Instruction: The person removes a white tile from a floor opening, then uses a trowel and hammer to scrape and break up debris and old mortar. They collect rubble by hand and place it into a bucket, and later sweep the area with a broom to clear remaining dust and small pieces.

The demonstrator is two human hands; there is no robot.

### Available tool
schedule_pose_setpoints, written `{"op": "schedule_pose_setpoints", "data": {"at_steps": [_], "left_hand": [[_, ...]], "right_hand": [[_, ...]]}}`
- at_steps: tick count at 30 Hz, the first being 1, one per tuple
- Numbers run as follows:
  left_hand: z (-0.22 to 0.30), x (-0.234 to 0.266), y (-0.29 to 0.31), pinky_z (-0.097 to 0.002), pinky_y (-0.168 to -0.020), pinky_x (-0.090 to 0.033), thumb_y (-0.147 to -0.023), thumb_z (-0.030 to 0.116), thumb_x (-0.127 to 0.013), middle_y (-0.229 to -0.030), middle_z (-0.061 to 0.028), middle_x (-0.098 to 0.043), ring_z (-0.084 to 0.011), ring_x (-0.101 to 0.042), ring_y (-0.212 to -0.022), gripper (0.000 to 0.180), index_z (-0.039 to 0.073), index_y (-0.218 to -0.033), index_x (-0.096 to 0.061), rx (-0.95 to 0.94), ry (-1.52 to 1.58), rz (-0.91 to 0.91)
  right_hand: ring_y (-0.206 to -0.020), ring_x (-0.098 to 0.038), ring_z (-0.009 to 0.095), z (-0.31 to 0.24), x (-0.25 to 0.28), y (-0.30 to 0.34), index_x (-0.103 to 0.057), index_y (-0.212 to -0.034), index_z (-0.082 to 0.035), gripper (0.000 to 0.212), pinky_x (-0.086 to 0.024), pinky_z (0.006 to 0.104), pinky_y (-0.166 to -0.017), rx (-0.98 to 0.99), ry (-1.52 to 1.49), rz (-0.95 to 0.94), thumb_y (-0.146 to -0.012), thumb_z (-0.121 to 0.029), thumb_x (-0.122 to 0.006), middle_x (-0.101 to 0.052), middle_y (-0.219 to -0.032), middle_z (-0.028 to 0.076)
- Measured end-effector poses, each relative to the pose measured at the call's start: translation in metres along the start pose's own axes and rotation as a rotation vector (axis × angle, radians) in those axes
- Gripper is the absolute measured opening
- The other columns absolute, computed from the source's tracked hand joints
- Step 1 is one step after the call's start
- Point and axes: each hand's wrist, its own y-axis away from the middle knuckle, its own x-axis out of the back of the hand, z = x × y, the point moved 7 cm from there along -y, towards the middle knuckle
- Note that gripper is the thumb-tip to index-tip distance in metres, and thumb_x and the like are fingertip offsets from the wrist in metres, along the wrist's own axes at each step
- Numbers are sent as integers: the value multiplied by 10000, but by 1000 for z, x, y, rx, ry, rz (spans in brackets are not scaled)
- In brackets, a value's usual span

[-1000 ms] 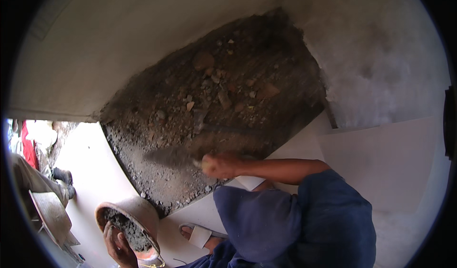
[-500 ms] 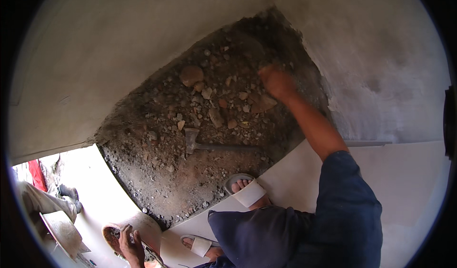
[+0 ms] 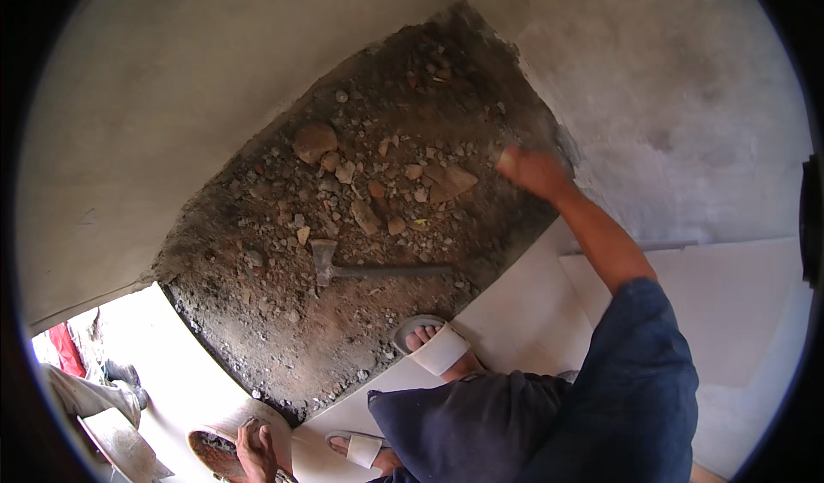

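Observation:
My right hand (image 3: 539, 174) is low over the dark, rubble-strewn ground, near its right edge. Its fingers are curled together, and what they hold, if anything, cannot be made out. My left hand (image 3: 256, 450) grips the rim of a round, pale basin (image 3: 257, 410) at the lower left, which has dark dirt inside. A hatchet (image 3: 324, 262) with a dark handle lies on the ground in the middle. Beyond it are loose stones, among them a rounded brown stone (image 3: 315, 142) and a flat brownish slab (image 3: 450, 182).
Plastered walls (image 3: 197, 88) meet at the far corner of the dirt patch (image 3: 300, 320). Pale floor tiles (image 3: 524, 311) border it on the near side, beneath my sandalled feet (image 3: 442, 348). Another person's leg (image 3: 94, 393) and a whitish pan (image 3: 120, 440) show at far left.
My right hand has swept from the heap toward the right edge of the dirt and closer to me. My left hand stays at the basin. The view has shifted slightly.

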Motion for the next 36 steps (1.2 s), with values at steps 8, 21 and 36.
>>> {"op": "schedule_pose_setpoints", "data": {"at_steps": [8, 21, 36], "left_hand": [[4, 4, -7, -371, -877, -469, -934, 237, -588, -1016, -212, -642, -341, -624, -958, 323, -64, -1052, -602, -69, 63, 66], [1, 1, 3, -360, -858, -460, -946, 292, -592, -977, -197, -632, -282, -611, -928, 358, -53, -1045, -598, -42, 93, 38], [12, -7, -5, -390, -860, -468, -921, 222, -616, -984, -208, -639, -367, -622, -955, 284, -48, -1007, -607, -28, 63, 7]], "right_hand": [[-888, -631, 433, 5, -19, 1, -521, -1114, -39, 448, -492, 518, -755, -159, -240, -23, -926, -445, -528, -661, -950, 246], [-926, -636, 424, 8, -16, -26, -489, -1144, -14, 420, -496, 517, -781, -461, -279, 252, -934, -376, -529, -664, -957, 244], [-960, -645, 385, -98, -12, -74, -419, -1313, 24, 534, -510, 448, -806, -232, -261, -167, -886, -254, -579, -654, -1032, 253]]}}
